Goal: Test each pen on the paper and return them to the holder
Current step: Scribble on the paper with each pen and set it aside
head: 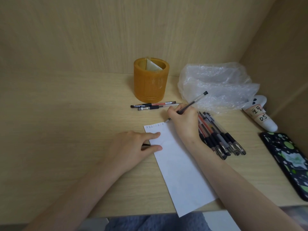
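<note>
A white paper strip [176, 165] lies on the desk with a row of small marks along its top edge. My right hand [183, 124] grips a clear pen [193, 102] in a writing hold, its tip at the paper's top right corner. My left hand [133, 147] lies flat with straight fingers pressing the paper's left edge; a dark thin object peeks out under it. An orange pen holder [150, 80] stands behind. Three pens [155, 105] lie in front of the holder. Several pens [218, 135] are bunched to the right of my right wrist.
A crumpled clear plastic bag [216, 85] sits at the back right. A white tube with a handwritten label [260, 115] and a black phone with green spots [290, 162] lie along the right side. Wooden walls close the desk at back and right.
</note>
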Available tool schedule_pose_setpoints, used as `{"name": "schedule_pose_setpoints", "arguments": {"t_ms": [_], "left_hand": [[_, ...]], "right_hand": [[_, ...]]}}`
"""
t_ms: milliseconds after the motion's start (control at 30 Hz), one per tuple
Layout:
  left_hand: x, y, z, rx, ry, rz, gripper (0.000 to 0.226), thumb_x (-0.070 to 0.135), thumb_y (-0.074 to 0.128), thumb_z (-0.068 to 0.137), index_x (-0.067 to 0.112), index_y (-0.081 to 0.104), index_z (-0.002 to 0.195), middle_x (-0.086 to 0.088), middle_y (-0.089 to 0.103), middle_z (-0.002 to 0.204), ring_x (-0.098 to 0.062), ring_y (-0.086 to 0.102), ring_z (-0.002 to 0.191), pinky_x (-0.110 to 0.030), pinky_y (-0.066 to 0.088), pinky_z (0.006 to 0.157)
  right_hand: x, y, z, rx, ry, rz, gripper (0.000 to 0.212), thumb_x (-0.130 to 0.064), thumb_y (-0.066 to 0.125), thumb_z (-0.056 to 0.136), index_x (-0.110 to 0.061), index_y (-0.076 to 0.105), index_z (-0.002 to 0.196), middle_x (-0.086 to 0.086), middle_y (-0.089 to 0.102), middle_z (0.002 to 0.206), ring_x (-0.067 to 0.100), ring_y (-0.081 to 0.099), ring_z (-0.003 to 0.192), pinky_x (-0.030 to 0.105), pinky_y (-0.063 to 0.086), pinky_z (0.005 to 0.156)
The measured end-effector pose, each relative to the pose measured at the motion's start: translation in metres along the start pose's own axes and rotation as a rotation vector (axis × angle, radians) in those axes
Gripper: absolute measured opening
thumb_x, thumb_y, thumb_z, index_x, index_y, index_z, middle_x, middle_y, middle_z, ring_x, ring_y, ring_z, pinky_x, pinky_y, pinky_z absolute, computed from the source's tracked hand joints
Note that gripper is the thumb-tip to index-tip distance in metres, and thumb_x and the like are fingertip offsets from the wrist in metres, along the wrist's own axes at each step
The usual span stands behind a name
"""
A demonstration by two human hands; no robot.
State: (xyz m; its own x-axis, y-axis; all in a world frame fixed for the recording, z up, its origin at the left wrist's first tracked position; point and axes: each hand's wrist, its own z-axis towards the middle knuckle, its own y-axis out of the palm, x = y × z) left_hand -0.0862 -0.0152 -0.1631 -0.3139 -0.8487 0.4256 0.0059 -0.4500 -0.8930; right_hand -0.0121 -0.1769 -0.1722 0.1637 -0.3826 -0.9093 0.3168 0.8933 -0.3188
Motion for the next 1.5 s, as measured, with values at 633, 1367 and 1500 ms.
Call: {"name": "schedule_pose_setpoints", "arguments": {"t_ms": [633,1367,1500], "left_hand": [[-0.0032,0.0022,-0.0003,0.008,-0.003,-0.02,0.046,0.066,0.049,0.077,0.049,0.053,0.12,0.017,0.044,0.051,-0.003,0.049,0.064,-0.019,0.036,0.062],[-0.0002,0.0004,-0.001,0.015,-0.001,-0.018,0.045,0.064,0.051,0.078,0.048,0.054,0.12,0.019,0.039,0.05,-0.003,0.05,0.067,-0.011,0.03,0.057],[-0.0018,0.0016,-0.0008,0.019,0.006,-0.021,0.046,0.065,0.05,0.077,0.049,0.053,0.12,0.02,0.04,0.051,-0.001,0.046,0.065,-0.008,0.03,0.057]], "right_hand": [[0.0017,0.0008,0.0002,0.008,-0.001,-0.041,0.024,-0.006,0.059,0.083,0.004,0.057,0.061,0.014,0.061,0.061,0.009,0.048,0.054,0.014,0.039,0.053],[0.0002,-0.0002,-0.0004,-0.005,0.0,-0.008,0.025,-0.005,0.059,0.081,-0.001,0.055,0.057,0.011,0.056,0.059,0.006,0.044,0.051,0.011,0.035,0.051],[0.0003,0.0007,-0.0009,-0.022,-0.014,-0.022,0.023,-0.005,0.059,0.081,-0.001,0.055,0.058,0.002,0.051,0.055,0.004,0.043,0.05,0.011,0.036,0.051]]}}
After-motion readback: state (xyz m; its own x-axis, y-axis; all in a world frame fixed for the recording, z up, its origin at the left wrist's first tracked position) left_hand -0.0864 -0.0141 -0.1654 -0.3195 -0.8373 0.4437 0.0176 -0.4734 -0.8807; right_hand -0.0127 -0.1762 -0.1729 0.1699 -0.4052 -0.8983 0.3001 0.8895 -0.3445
